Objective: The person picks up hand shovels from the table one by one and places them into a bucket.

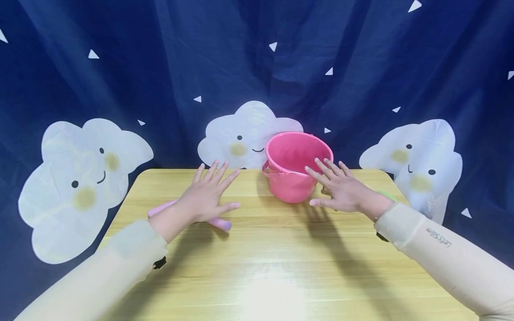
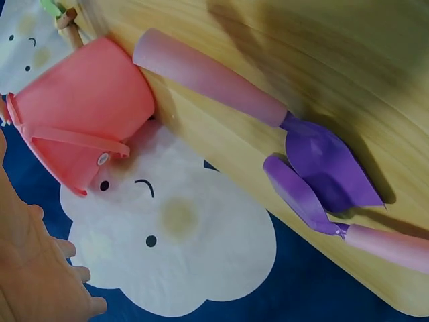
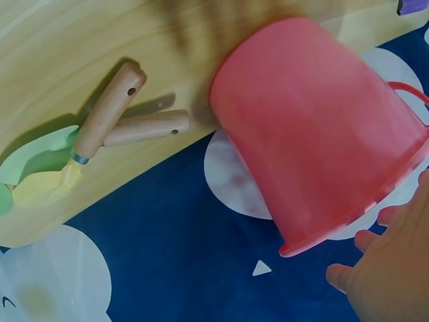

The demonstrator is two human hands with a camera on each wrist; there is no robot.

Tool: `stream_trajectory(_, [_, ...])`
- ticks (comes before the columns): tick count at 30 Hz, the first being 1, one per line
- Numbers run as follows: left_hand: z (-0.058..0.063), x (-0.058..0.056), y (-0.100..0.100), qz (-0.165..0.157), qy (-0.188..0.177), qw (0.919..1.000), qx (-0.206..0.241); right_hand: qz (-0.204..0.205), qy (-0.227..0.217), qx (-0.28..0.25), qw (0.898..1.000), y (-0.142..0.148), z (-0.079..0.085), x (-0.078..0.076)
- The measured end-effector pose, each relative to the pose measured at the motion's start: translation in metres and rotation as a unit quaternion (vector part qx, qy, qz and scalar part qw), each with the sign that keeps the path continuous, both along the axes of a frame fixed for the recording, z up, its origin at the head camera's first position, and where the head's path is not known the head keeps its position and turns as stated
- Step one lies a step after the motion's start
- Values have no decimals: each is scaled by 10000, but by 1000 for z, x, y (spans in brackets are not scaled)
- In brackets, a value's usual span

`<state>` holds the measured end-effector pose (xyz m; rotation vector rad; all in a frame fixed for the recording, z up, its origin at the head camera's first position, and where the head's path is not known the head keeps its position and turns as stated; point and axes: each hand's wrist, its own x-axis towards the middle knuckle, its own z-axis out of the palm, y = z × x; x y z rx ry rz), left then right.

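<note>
My left hand (image 1: 205,197) hovers above the table's left side, fingers spread, holding nothing. Below it, partly hidden in the head view, lie two toy shovels with pink handles; the left wrist view shows one purple shovel blade (image 2: 328,164) beside a second, smaller-looking purple blade (image 2: 298,194). My right hand (image 1: 341,189) is also spread and holds nothing, in front of the right side of a pink bucket (image 1: 291,187). The bucket stands upright with its handle down at the left. Whether the right fingers touch it, I cannot tell.
Right of the bucket, a green tool (image 3: 43,154) and a yellow tool (image 3: 43,188) with wooden handles lie crossed on the wooden table (image 1: 257,249), mostly hidden by my right hand in the head view. A dark blue curtain (image 1: 225,53) with white clouds hangs behind.
</note>
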<state>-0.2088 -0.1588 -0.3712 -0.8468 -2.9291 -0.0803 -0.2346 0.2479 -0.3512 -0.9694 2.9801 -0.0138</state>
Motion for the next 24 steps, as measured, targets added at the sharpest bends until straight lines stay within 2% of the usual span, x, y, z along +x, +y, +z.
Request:
stream_trajectory(9, [0,-5,17,-121,-88,9999,-25,-3,-104,-11,9999,-2,-2,-2])
stream_trajectory(24, [4,-9,34,-20,-249,9996,-100,35,-88,-32,10000,-6,-6,-1])
